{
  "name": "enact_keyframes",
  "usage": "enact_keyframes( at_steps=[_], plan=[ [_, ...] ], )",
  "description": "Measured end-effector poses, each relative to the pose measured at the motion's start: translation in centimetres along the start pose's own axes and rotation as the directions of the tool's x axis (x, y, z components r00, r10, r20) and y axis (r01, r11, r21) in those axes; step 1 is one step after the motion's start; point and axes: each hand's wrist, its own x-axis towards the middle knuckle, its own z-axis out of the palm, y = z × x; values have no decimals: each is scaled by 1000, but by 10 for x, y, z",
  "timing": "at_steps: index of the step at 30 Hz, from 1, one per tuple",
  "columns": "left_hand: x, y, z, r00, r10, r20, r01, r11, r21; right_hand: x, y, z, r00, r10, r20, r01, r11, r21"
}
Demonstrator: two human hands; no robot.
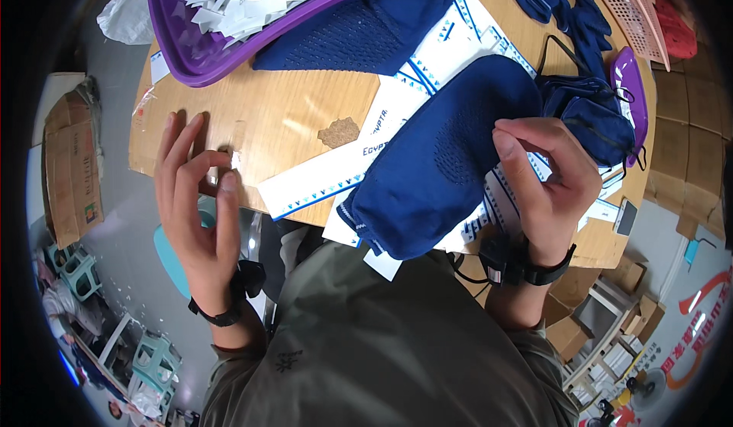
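A folded dark blue knitted sleeve (439, 160) with a patch of small dots lies at the table's front edge. A small white tag (383, 265) sticks out from its near end. My right hand (553, 183) is over the sleeve's right side, thumb and forefinger pinched together; whatever is between the tips is too small to tell. My left hand (195, 206) is at the table's left edge, fingers apart and slightly bent, holding nothing. Beneath the sleeve are white printed card strips (313, 186) with blue patterned borders.
A purple basket (206, 72) full of white tags stands far left, beside another blue knitted piece (351, 30). At the right are a blue pouch (595, 118), a second purple basket (640, 99) and a pink perforated basket (630, 7). Cardboard boxes (687, 122) are stacked beyond the table.
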Motion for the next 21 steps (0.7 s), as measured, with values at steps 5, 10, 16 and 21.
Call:
enact_keyframes(
  at_steps=[5,10,16,21],
  plan=[
    [-1,-5,-1,1000,23,-5,-23,1000,-14,-4,-4,0,1000,-16,-10,16,1000,-15],
    [-5,-7,-5,992,97,-77,-97,995,5,-17,-24,2,988,-116,102,122,991,-52],
    [-15,7,-8,959,280,-36,-282,952,-121,-36,-34,22,925,-200,324,233,970,-66],
    [-10,30,8,910,414,10,-394,873,-287,-42,-34,22,930,-131,344,188,972,-138]
  ],
)
